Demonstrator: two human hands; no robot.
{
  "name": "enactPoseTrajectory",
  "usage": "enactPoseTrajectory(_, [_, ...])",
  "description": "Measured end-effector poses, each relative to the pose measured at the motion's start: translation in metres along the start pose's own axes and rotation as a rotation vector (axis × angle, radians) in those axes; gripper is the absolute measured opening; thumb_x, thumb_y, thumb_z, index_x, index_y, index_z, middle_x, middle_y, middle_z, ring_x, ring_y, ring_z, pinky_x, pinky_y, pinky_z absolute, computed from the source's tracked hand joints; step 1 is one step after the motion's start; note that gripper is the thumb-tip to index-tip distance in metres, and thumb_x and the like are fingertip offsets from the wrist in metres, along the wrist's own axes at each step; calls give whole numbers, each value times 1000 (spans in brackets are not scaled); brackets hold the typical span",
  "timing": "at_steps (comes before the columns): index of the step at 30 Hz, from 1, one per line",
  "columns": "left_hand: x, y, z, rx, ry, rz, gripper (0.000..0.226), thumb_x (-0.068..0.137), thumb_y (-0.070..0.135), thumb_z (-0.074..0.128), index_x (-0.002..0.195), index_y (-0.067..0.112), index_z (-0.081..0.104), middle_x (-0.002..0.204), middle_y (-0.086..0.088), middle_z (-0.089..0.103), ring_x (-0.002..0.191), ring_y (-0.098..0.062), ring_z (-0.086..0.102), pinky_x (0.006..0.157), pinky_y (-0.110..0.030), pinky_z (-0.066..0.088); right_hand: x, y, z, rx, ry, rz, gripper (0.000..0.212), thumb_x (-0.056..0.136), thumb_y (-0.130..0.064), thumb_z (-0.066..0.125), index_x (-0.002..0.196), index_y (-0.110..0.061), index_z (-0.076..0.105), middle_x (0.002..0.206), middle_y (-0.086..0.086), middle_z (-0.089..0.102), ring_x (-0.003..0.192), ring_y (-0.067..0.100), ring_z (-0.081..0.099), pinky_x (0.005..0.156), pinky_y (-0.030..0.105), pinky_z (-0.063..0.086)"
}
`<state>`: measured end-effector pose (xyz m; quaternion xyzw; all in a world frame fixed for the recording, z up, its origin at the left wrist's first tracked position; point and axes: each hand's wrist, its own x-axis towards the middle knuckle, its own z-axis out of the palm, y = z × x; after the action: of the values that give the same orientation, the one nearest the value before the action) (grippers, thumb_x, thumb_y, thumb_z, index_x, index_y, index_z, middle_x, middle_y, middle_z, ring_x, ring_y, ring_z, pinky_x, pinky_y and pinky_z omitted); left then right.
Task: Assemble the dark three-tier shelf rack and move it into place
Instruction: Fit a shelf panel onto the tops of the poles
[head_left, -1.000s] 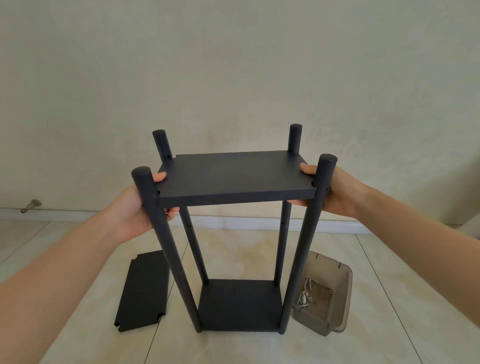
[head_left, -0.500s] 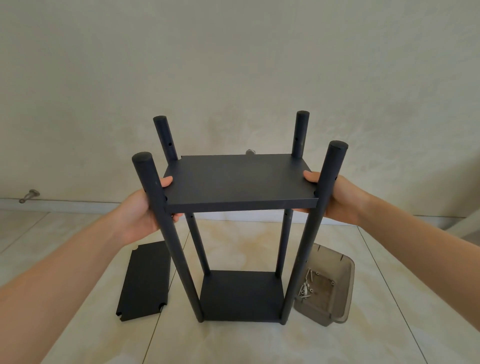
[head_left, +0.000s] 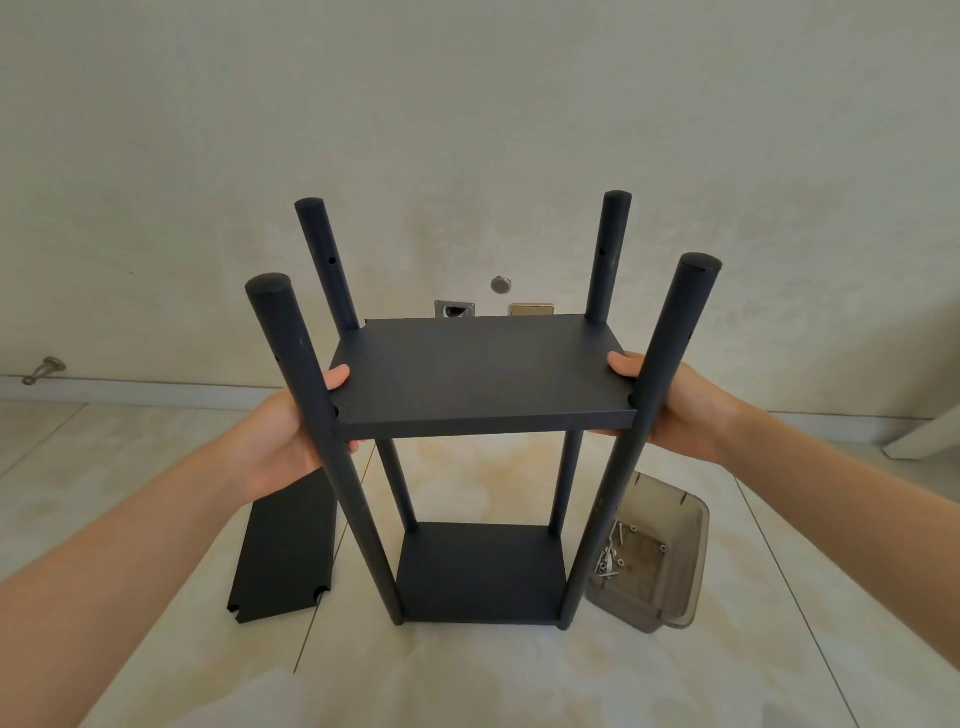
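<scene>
middle-tier fitting. the second shelf panel (head_left: 478, 374) is held level between the four posts (head_left: 291, 353), well above the bottom shelf (head_left: 480, 571), which stands on the floor (head_left: 519, 675). its short edges are grasped by the left grip (head_left: 280, 441) at 9 o'clock and the right grip (head_left: 685, 410) at 3 o'clock, thumbs on top. the third panel (head_left: 285, 551) lies at 8 o'clock of the base, the screw tray (head_left: 691, 561) at 4 o'clock. next, by judgement: the corners are to be aligned with the post holes, then screws fetched.
</scene>
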<state>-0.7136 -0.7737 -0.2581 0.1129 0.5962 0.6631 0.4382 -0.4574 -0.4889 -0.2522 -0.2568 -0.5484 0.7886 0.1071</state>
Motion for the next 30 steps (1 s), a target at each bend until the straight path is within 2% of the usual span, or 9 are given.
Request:
enactPoseTrajectory(5, [1,-9,-2,62,37,-1,52,73,37,69,120,15,62,96,-2,78,81,-18,76,75,-37,55,3,13,-2,15,11,23,44,98,-26,55,138,-8,52,131,14,64,110,31,66,93,49,54])
enactPoseTrajectory(10, [1,-18,-3,75,80,-29,62,75,35,67,131,13,56,122,-9,70,99,-26,72,69,-39,63,5,25,-5,18,26,51,45,97,-26,56,138,-9,51,128,13,66,108,31,68,89,49,57])
enactPoseTrajectory(13, [3,-25,-3,46,82,-70,62,78,34,67,135,13,54,124,-11,68,105,-29,71,73,-43,60,7,33,-7,28,30,67,45,96,-27,58,137,-9,52,121,10,69,103,29,70,79,44,60])
enactPoseTrajectory(15, [9,-31,1,7,135,-129,53,92,34,60,138,11,49,113,-11,67,115,-30,64,84,-43,53,7,37,-7,29,27,65,46,95,-27,58,137,-9,52,120,10,70,103,28,70,80,44,60])
enactPoseTrajectory(21, [21,-34,8,-39,241,-218,29,105,34,48,113,6,51,94,-11,59,82,-24,59,89,-40,49,9,44,-11,62,11,73,46,91,-28,62,134,-10,56,122,8,70,103,23,71,73,34,60])
enactPoseTrajectory(25, [39,-22,-1,277,292,-194,34,110,26,35,97,2,54,85,-11,55,72,-22,54,99,-26,48,12,44,-14,57,2,78,48,87,-29,63,132,-11,57,120,7,71,100,21,72,73,33,60])
enactPoseTrajectory(26, [45,-16,-5,331,300,-184,29,109,27,39,103,2,54,89,-13,54,75,-22,53,95,-24,50,13,45,-14,50,5,80,49,87,-29,63,132,-12,57,120,7,70,100,21,72,74,33,60])
enactPoseTrajectory(28, [55,-10,-11,360,214,-23,31,103,37,52,125,15,53,114,-2,61,92,-19,63,67,-24,61,14,46,-16,40,8,85,50,87,-30,63,133,-12,57,123,7,69,101,21,71,80,35,59])
enactPoseTrajectory(30, [56,-7,-12,307,169,35,39,97,44,60,129,25,52,124,8,60,101,-17,65,57,-28,60,14,46,-17,42,0,82,51,86,-30,63,133,-13,57,123,7,69,101,21,71,80,34,60])
